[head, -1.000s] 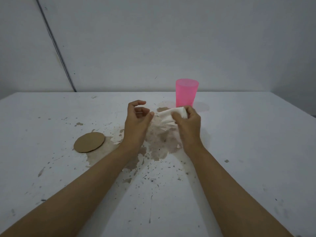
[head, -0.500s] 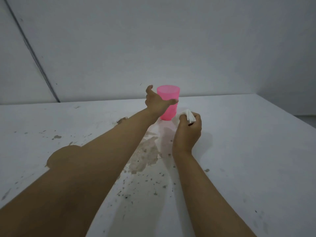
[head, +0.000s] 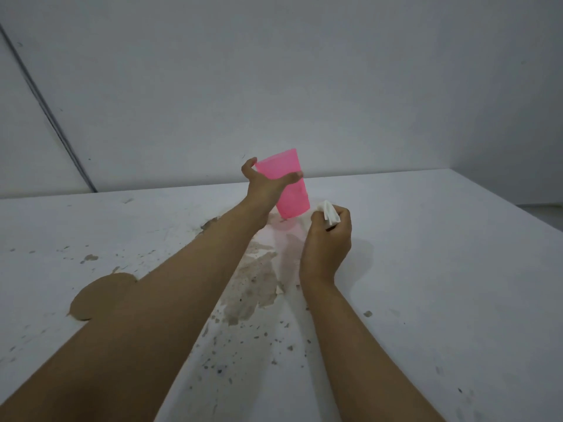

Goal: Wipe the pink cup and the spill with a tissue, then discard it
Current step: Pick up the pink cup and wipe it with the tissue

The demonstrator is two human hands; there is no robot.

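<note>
1. Head view, left hand: we hold the pink cup (head: pixel 289 184) in the grip of our left hand (head: pixel 264 184). The thumb lies across the near face of the cup and the fingers wrap behind its far side, so the grip is closed around the upper half of the cup.
2. Head view, cup position: the pink cup is tilted, with its rim leaning away to the left and its base lifted clear of the table (head: pixel 426 269). A faint pink reflection shows on the table directly below the base.
3. Head view, right hand: the grip of our right hand (head: pixel 327 239) is closed in a loose fist on a crumpled white tissue (head: pixel 329 212). The tissue protrudes from the top of the fist, just beside the lower right edge of the cup. We cannot tell whether tissue and cup touch.
4. Head view, spill: the brownish spill (head: pixel 256 284) lies on the table between our two forearms, near the right wrist, with dark specks scattered toward the near edge.
5. Head view, other items: a round brown disc (head: pixel 91 300) lies flat on the table at the left, partly hidden behind our left forearm.
</note>
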